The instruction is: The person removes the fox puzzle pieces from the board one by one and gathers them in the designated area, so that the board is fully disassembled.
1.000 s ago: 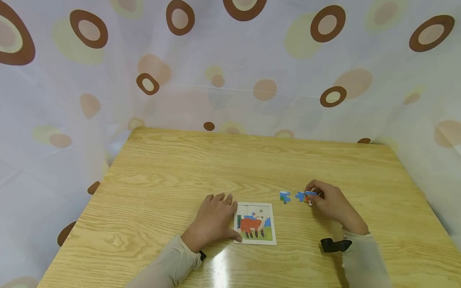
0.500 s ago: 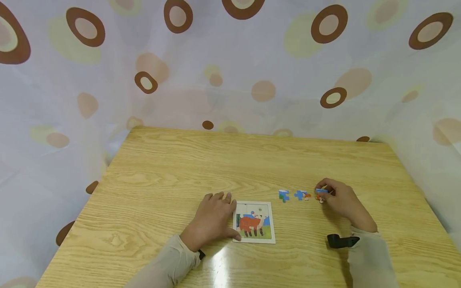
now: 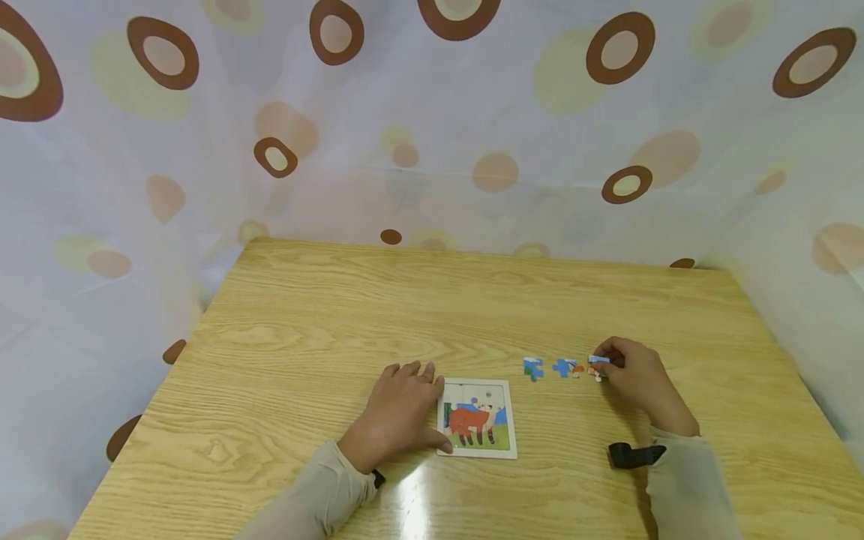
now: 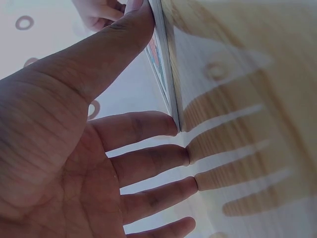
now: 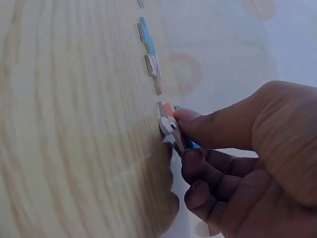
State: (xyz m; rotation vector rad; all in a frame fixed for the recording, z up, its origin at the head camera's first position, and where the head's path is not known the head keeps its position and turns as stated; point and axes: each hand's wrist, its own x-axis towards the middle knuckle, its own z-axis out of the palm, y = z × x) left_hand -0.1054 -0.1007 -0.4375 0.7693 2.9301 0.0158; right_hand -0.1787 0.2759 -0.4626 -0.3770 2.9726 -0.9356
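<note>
At the left edge of a white-framed picture puzzle board lies my left hand. Its fingers are straight and spread, its thumb on the near corner; the left wrist view shows the thumb and a fingertip touching the board's edge. Most of an animal picture is assembled inside. Farther right, my right hand pinches a puzzle piece with a blue top and a painted eye between thumb and fingers, low over the table. Just left of it lie a blue-and-orange puzzle piece and a blue-and-green puzzle piece.
The wood-grain table reaches back to a white curtain with brown and yellow rounds, which also hangs at both sides. Black wrist camera mounts sit on both forearms, the right one sticking out over the table.
My right hand has slid the pinched piece rightward, away from the middle piece it overlapped, then slightly back left. My left hand stays on the board.
</note>
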